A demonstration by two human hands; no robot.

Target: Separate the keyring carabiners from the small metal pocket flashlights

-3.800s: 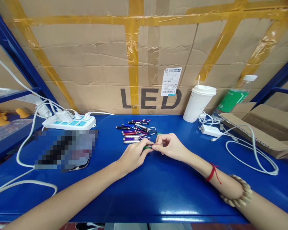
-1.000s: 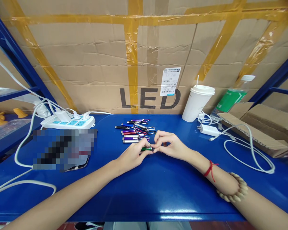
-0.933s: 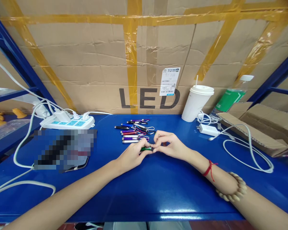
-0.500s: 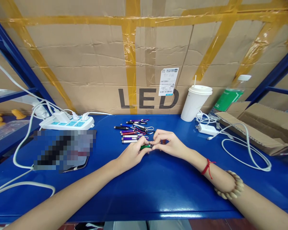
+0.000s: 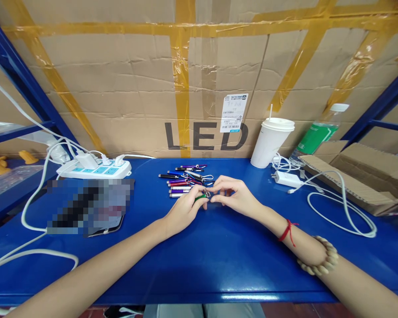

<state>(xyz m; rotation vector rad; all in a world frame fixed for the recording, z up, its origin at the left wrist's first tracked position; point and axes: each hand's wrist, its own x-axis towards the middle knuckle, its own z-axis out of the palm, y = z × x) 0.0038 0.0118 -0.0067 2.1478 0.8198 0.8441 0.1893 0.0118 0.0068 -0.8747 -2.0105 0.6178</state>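
Now raised slightly: slim green metallic cylinder (image 5: 200, 197), clamped by left hand (image 5: 182, 208) behind blue worktop's (image 5: 199, 265) front edge; right hand (image 5: 239, 198), fingers parted. Presumably light, stiff; best gripped mid-barrel.

Clock was centred between left hand (image 5: 185, 205) and right hand (image 5: 239, 196), above tabletop (image 5: 219, 265). Small tube (image 5: 200, 197) sat in left hand; tube cluster (image 5: 183, 182) lay at eleven, power strip (image 5: 114, 171) at ten. Cup (image 5: 273, 143) and bottle (image 5: 318, 138) stood near two, open carton (image 5: 368, 165) at three. Large box (image 5: 135, 88) stood behind, twelve.
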